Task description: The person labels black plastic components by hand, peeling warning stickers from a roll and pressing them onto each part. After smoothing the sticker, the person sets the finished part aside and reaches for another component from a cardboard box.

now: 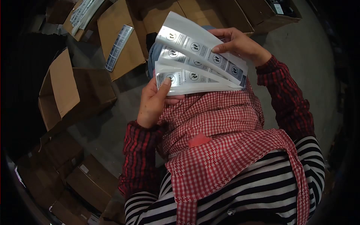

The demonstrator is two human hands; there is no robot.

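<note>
Several strips of silver warning labels are fanned out above my lap, each printed with a row of round crossed-out symbols. At their lower left end my left hand is closed, thumb on top and fingers beneath the stack. My right hand pinches the upper strip along its far edge, thumb on the printed face. Toward the right the strips come together and overlap. Under them lies the red checked apron over my lap.
Another label strip lies on a cardboard flap at the upper left. An open carton stands at left, with more brown boxes below it. A box with white strips is at the top left. A large open carton stands ahead.
</note>
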